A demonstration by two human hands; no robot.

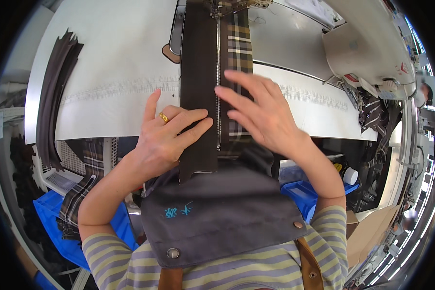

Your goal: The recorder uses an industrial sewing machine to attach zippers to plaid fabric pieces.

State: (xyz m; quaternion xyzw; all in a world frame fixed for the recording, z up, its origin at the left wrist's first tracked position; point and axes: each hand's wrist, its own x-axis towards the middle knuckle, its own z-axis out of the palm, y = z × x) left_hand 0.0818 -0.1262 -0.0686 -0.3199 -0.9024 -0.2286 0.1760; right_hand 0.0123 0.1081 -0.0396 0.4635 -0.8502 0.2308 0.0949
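Note:
A long dark brown fabric strip [198,63] runs lengthwise across the white table. Along its right side lies a metal-toothed zipper [218,53], and beyond that shows plaid cloth [239,46]. The far ends reach under the sewing machine's needle area [227,6]. My left hand [162,135], with a gold ring, rests on the strip, its fingers stretched out. My right hand [270,111] is over the zipper and plaid cloth with fingers spread; it is slightly blurred, and I cannot tell whether the fingertips touch. The strip's near end hangs over the table edge.
The sewing machine's white body [372,43] stands at the right. A bundle of dark strips [58,96] drapes over the table's left edge. Below are a left blue bin [50,217] with plaid cloth beside it, a right blue bin [302,198] and a cardboard box [374,232].

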